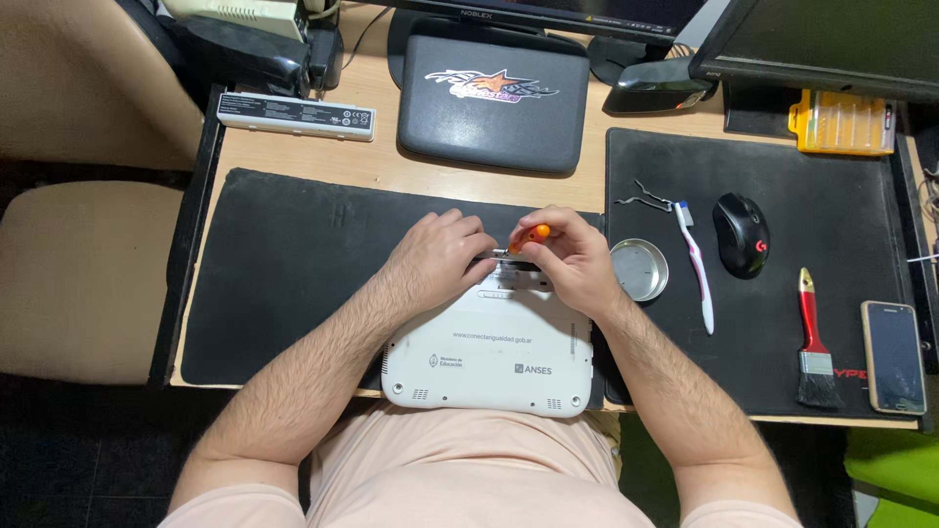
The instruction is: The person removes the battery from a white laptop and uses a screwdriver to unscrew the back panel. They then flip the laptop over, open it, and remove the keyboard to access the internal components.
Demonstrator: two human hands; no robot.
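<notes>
Your right hand (572, 259) is pinching the orange-handled screwdriver (529, 238) in closed fingers; your left hand (435, 256), fingers curled, is pressing the white laptop (489, 362) at nine o'clock of it.

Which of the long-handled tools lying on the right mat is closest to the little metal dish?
The pink-and-white toothbrush; it lies right beside the round metal dish, while the red-handled paintbrush lies farther right, nearer the phone.

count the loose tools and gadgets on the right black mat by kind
brush: 2, a toothbrush and a red-handled paintbrush
mouse: 1
phone: 1
round metal dish: 1
bent wire piece: 1
total: 6
</notes>
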